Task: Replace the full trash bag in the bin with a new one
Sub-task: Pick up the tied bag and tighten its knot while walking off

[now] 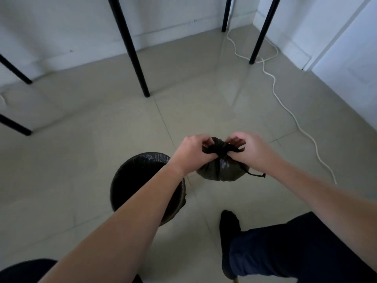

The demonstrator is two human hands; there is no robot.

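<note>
Two hands (pixel 193 152) (pixel 247 149) (gripping) on one bag (pixel 221 168)

Dim, cool, flat daylight; soft glare streak on floor tiles (pixel 234 82) far right. Shadows faint. Slight overall softness, table legs (pixel 130 48) bowed by wide-angle distortion. Bin (pixel 142 180) interior crushed black.

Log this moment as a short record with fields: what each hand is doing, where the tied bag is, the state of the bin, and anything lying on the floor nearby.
left hand: pinching the gathered top of the full trash bag
right hand: pinching the same gathered top from the other side
full trash bag: out of the bin, to its right, neck bunched shut between both hands
drawstring: loose end trailing right of the bag
bin: upright, black liner over its rim, inside too dark to see
floor: tiled; white cable runs along the right
task stage: old bag being tied off
</note>
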